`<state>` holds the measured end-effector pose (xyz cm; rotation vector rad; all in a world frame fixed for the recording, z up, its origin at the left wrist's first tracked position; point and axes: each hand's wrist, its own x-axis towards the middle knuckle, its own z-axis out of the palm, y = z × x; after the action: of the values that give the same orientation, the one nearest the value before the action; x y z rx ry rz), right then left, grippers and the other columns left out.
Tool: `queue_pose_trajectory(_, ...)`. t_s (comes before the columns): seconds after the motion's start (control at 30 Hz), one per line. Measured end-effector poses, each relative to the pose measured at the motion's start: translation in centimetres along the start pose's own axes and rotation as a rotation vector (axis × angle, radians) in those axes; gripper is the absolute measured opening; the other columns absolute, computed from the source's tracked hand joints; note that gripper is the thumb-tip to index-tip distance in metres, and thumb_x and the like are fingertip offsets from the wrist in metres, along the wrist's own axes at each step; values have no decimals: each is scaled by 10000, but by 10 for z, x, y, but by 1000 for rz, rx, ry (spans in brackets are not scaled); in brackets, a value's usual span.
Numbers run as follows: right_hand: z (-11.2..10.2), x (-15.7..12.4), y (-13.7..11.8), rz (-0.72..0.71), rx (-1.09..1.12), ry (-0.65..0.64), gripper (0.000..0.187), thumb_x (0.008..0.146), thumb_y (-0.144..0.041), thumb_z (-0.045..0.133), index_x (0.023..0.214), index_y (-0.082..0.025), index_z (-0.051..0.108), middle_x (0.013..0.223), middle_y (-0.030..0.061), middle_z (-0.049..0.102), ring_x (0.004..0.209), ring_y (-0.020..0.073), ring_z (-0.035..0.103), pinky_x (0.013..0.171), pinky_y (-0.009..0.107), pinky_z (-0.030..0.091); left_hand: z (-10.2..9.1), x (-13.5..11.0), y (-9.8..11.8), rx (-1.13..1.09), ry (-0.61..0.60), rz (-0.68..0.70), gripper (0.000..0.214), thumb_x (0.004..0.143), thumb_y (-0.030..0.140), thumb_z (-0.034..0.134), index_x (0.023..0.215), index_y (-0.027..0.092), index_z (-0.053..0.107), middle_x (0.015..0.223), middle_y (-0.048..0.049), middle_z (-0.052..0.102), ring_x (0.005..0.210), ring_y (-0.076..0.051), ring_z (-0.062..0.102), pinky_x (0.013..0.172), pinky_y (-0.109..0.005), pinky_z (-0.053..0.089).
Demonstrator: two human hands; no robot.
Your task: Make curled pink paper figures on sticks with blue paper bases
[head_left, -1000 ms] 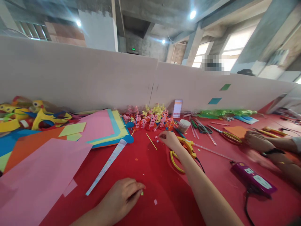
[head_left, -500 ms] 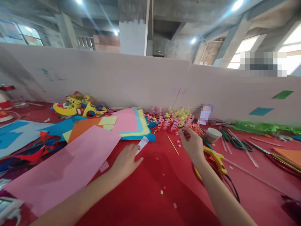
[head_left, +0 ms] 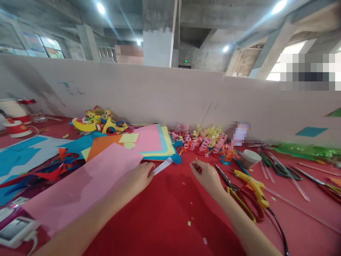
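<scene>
My left hand lies on the red table with its fingers closed on the near end of a pale paper strip. My right hand is a little to the right, its fingertips pinched on something small and dark that I cannot make out. Beyond my right hand stands a cluster of curled paper pieces in pink, yellow and orange. A large pink sheet lies just left of my left hand.
Yellow-handled scissors and a yellow tool with a black cord lie right of my right hand. Stacked coloured sheets, blue and orange paper scraps, a tape roll and more scissors lie along the grey partition.
My view has swung left. My left hand reached forward from the near table onto the paper strip. My right hand drew back from the curled pieces toward me.
</scene>
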<state>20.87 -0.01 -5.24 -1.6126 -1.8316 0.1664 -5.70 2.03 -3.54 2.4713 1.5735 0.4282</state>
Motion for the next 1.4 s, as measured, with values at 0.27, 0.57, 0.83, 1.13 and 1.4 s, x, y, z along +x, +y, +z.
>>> queue_pose_trajectory(0.27, 1, 1, 2, -2, 24, 55, 203, 842, -297, 451, 815, -189, 621, 751, 44, 665, 629, 169, 601, 602, 250, 421, -28, 7, -43, 408, 52, -204, 236, 774, 340, 556, 893, 140, 517, 863, -116, 578, 826, -267, 565, 721, -344, 422)
queue_pose_trajectory(0.57, 13, -10, -14, -224, -22, -175, 151, 847, -203, 475, 849, -206, 626, 780, 24, 657, 649, 139, 594, 606, 220, 415, -30, 9, -49, 529, 24, -127, 198, 831, 200, 376, 790, 150, 563, 775, -97, 593, 761, -242, 584, 722, -338, 414)
queue_pose_trajectory(0.83, -1, -7, -25, -277, 110, -104, 103, 851, -206, 495, 851, -192, 597, 730, 20, 627, 621, 131, 565, 596, 228, 433, -65, -18, 6, 629, 206, -90, 253, 855, 119, 343, 802, 154, 588, 754, -91, 607, 776, -251, 578, 644, -328, 422)
queue_pose_trajectory(1.13, -20, -70, -56, -753, 77, -109, 150, 822, -159, 560, 963, -210, 572, 924, 31, 639, 840, 151, 559, 751, 286, 438, 24, -86, 76, 422, 240, 643, 265, 744, -30, 410, 814, 136, 605, 683, -52, 635, 636, -202, 574, 504, -292, 446)
queue_pose_trajectory(1.4, -7, -89, -32, -676, 62, -280, 96, 873, -208, 525, 944, -202, 590, 875, 19, 674, 816, 136, 588, 763, 272, 450, 20, -87, 67, 240, -29, 729, 249, 840, 40, 381, 970, 140, 569, 834, -69, 632, 744, -197, 577, 663, -328, 484)
